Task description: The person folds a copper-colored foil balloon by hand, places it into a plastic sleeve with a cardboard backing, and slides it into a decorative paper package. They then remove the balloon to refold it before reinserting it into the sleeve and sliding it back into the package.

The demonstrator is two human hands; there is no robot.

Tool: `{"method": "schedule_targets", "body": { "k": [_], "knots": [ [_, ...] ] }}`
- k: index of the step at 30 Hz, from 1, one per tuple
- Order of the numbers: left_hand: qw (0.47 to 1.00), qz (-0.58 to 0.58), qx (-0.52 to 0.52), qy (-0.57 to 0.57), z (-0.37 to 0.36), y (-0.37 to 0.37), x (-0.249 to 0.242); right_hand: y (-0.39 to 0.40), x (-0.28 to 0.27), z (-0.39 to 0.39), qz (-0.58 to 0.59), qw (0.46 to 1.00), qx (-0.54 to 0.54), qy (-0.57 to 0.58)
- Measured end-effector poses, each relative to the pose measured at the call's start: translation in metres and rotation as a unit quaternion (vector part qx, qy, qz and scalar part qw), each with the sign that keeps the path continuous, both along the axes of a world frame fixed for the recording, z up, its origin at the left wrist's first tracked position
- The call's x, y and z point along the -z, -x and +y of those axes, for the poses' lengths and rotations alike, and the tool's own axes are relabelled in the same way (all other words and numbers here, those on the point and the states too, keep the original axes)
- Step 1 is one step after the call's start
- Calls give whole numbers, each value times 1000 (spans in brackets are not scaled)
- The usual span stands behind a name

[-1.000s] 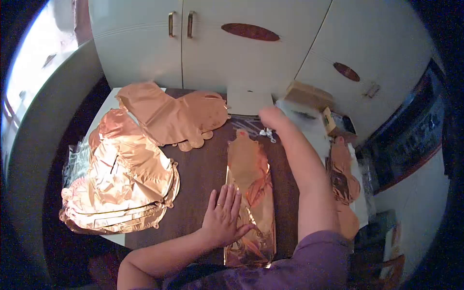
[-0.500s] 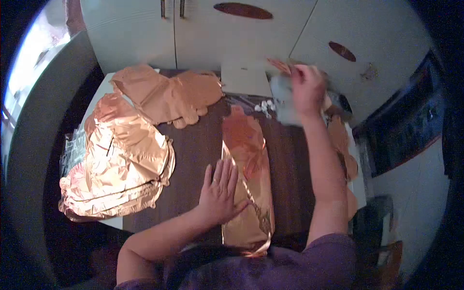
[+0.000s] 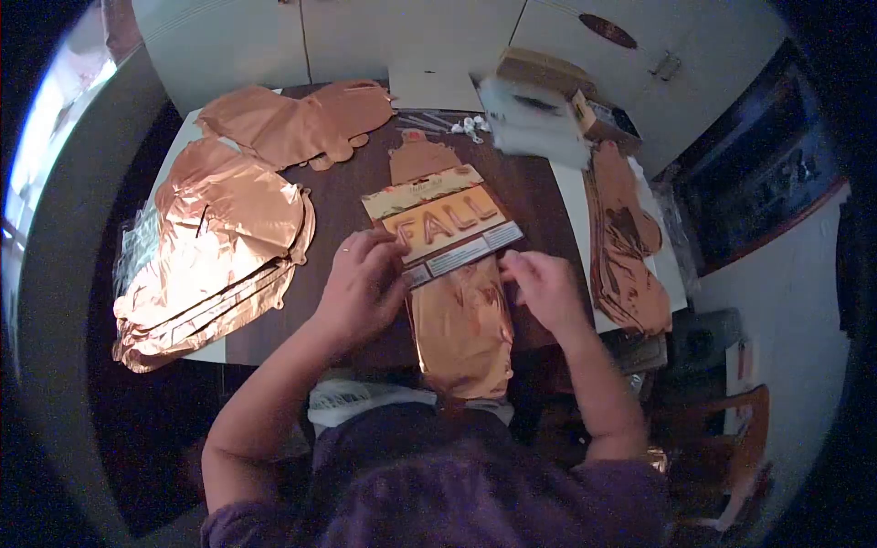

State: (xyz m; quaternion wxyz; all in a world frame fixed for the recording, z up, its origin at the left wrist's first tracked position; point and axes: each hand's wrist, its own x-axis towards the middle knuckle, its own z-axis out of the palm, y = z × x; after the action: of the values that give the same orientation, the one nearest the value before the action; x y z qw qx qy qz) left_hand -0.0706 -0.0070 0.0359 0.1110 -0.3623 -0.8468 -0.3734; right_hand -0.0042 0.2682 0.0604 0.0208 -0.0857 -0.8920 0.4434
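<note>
A printed card (image 3: 445, 222) with the word FALL lies across a folded copper foil balloon (image 3: 461, 338) on the dark table. My left hand (image 3: 365, 279) is closed at the card's left edge, its fingertips over the printed face. By the lower right corner of the card is my right hand (image 3: 545, 288), thumb and fingers pinched together beside the foil's edge. What that pinch holds is too small to make out. The upper end of the folded foil shows beyond the card.
Shiny copper foil balloons (image 3: 219, 247) are piled on the left, with matte ones (image 3: 292, 128) behind. More folded foil (image 3: 626, 247) lies at the right edge. Small white pieces (image 3: 470, 126), a clear plastic bag (image 3: 530, 119) and an open box (image 3: 607, 121) sit at the back.
My right hand has come down from the back right to the middle. The FALL card now lies over the foil. My left hand has lifted off the foil and closed at the card's edge.
</note>
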Motion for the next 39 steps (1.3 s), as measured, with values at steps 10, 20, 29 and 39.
{"method": "schedule_targets", "body": {
  "k": [10, 20, 29, 39],
  "knots": [
    [992, 88, 12, 87, 9, 15, 27, -31, 23, -5, 86, 868, -362, -330],
    [979, 25, 138, 148, -15, 33, 28, -62, 23, 13, 68, 873, -388, -286],
    [975, 15, 168, 142, -31, 11, 20, -65, 55, -5, 260, 849, -264, -377],
    [972, -98, 195, 87, -42, -5, 14, -71, 62, -7, 315, 854, -261, -320]
  ]
}}
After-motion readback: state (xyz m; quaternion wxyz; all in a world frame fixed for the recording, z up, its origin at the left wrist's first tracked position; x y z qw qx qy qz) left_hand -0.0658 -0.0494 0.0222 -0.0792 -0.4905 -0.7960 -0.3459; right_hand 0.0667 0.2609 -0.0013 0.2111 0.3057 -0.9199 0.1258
